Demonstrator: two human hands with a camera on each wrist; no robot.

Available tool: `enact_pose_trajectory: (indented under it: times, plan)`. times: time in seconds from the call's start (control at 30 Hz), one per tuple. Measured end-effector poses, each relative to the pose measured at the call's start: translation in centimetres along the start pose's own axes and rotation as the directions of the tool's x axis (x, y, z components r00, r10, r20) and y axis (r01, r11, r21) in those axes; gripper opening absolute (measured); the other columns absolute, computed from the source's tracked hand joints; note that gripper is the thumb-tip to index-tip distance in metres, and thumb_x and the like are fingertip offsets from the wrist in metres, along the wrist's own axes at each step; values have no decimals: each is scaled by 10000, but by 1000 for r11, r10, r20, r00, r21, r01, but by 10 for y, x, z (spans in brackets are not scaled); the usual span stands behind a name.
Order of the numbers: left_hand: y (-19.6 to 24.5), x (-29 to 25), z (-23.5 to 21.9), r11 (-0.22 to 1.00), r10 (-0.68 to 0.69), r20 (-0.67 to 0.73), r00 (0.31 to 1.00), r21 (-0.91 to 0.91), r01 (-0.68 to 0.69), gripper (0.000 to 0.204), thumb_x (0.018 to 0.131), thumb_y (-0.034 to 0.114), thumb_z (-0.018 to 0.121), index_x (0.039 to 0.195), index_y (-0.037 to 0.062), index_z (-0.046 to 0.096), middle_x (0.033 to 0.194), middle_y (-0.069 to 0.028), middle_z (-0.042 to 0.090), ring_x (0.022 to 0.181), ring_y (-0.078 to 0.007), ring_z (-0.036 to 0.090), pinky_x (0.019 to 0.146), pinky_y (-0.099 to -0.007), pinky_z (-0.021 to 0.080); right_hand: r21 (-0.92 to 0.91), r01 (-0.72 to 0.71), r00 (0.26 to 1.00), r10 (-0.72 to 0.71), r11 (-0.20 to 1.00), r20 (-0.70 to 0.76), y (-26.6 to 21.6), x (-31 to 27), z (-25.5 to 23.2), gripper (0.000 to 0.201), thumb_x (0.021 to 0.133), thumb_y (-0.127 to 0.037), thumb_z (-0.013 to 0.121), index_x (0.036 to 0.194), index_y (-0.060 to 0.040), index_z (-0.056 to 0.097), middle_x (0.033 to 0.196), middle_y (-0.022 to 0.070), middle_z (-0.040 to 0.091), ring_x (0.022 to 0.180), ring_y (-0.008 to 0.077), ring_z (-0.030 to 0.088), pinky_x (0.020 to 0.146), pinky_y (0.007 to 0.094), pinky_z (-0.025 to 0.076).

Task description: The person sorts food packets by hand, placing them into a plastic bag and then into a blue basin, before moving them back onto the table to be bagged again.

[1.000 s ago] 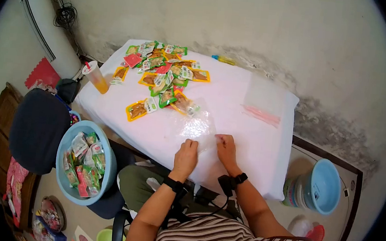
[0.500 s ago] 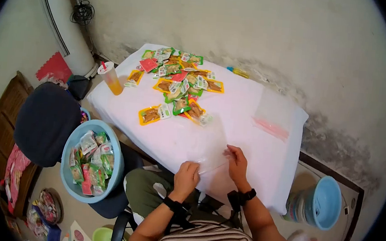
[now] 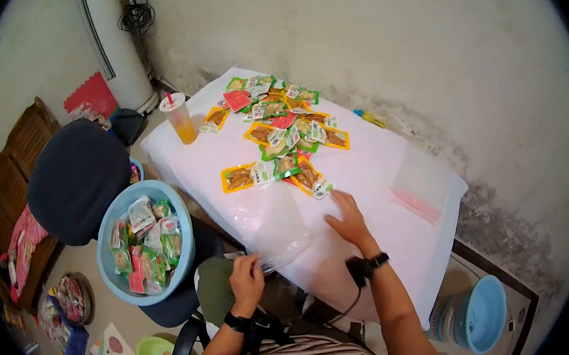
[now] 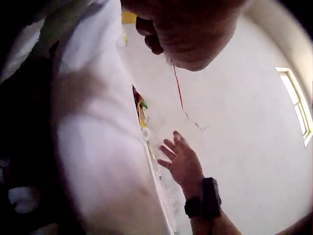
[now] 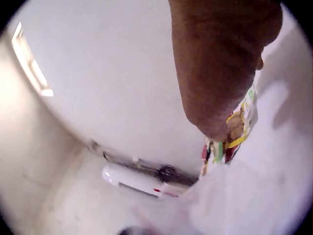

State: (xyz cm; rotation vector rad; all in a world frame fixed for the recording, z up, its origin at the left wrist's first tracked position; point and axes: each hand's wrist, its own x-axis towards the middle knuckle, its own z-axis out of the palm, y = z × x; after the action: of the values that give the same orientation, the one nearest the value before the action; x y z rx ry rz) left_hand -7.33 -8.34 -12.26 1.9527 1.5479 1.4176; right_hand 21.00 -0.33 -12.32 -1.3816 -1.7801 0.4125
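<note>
A clear plastic bag (image 3: 274, 220) lies over the front of the white-covered table (image 3: 365, 259). My left hand (image 3: 247, 281) pinches its near edge by the table's front. In the left wrist view a thin red line (image 4: 178, 88) runs down from that hand (image 4: 190, 36). Over the cloth, my right hand (image 3: 350, 220) has its fingers spread and holds nothing. It is nearest to a yellow-edged snack packet (image 3: 308, 176) at the near end of the pile. Another yellow packet (image 3: 237, 178) lies just beyond the bag. Green, yellow and red packets (image 3: 280, 113) are heaped farther back.
A lidded cup of orange drink (image 3: 181, 121) stands at the table's left. More clear bags with a pink strip (image 3: 417, 206) lie at the right. A blue basin (image 3: 185, 263) of packets sits on the left beside a dark chair (image 3: 77, 183). Another blue basin (image 3: 487, 317) stands right.
My left hand has drawn the bag's near edge left and toward my body. My right hand has let go of the bag, and its fingers have spread out toward the packets.
</note>
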Motion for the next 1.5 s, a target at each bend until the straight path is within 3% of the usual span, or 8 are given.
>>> enact_pose_trajectory:
  times: [0.13, 0.33, 0.67, 0.9, 0.97, 1.27, 1.4, 1.5]
  plan:
    - [-6, -2, -8, 996, -67, -26, 997, -60, 65, 148, 776, -12, 582, 918, 24, 607, 833, -134, 563, 731, -293, 574, 628, -346, 476, -401, 153, 982, -93, 903, 165, -33, 80, 33, 797, 656, -299, 745, 1363, -207, 388, 1347, 188, 385, 1263, 438, 306, 987, 568, 296]
    - [-18, -4, -16, 990, -100, -60, 993, -104, 94, 166, 767, -41, 551, 922, 1, 593, 854, -130, 541, 732, -264, 548, 622, -325, 457, -560, 253, 966, -174, 789, 192, -3, 123, 101, 543, 691, -171, 651, 1221, -219, 546, 1373, 118, 376, 1269, 378, 318, 908, 550, 371]
    - [-17, -7, -43, 994, -51, -93, 994, -106, 41, 142, 756, -36, 571, 889, 10, 591, 850, -129, 535, 749, -259, 533, 638, -326, 440, -637, 143, 978, -8, 758, 210, 1, 110, 50, 508, 735, -170, 601, 1239, -205, 548, 1441, 166, 284, 1351, 386, 187, 994, 634, 226]
    - [-2, -2, -63, 979, -170, -197, 966, -142, 143, 67, 835, 46, 565, 888, 5, 565, 876, -86, 477, 698, -166, 473, 593, -267, 393, -396, 549, 809, -348, 736, 474, -46, 144, 144, 625, 789, -331, 636, 1352, -229, 385, 1424, 133, 323, 1332, 348, 259, 996, 613, 252]
    - [7, 6, -70, 957, -253, -204, 946, -196, 213, 79, 832, 44, 556, 886, -11, 537, 882, -76, 465, 722, -155, 473, 620, -252, 391, -319, 338, 861, -154, 885, 485, -51, 139, 145, 593, 812, -333, 604, 1352, -238, 378, 1409, 134, 344, 1300, 358, 302, 979, 610, 277]
    - [-8, 53, -47, 802, -425, -162, 890, -523, 288, 63, 853, 40, 522, 901, 0, 532, 867, -21, 466, 764, -96, 455, 694, -220, 390, -449, 216, 952, -84, 867, 296, 20, 73, 65, 568, 848, -353, 551, 1370, -254, 350, 1394, 127, 365, 1268, 381, 327, 945, 603, 330]
    - [1, 98, -11, 807, -314, -255, 914, -579, 115, 73, 847, 26, 521, 910, -3, 542, 856, -38, 485, 754, -126, 475, 695, -241, 405, -609, 120, 982, -4, 784, 189, 23, 36, 34, 471, 854, -343, 535, 1307, -247, 446, 1328, 103, 446, 1195, 352, 414, 913, 509, 414]
    - [4, 113, 14, 967, 154, -332, 930, -143, -211, 106, 804, -13, 524, 901, -23, 564, 851, -107, 528, 720, -232, 512, 695, -286, 428, -427, 77, 929, 91, 901, 360, 46, 44, 19, 325, 866, -306, 518, 1159, -183, 582, 1206, 91, 555, 1115, 301, 501, 876, 421, 455]
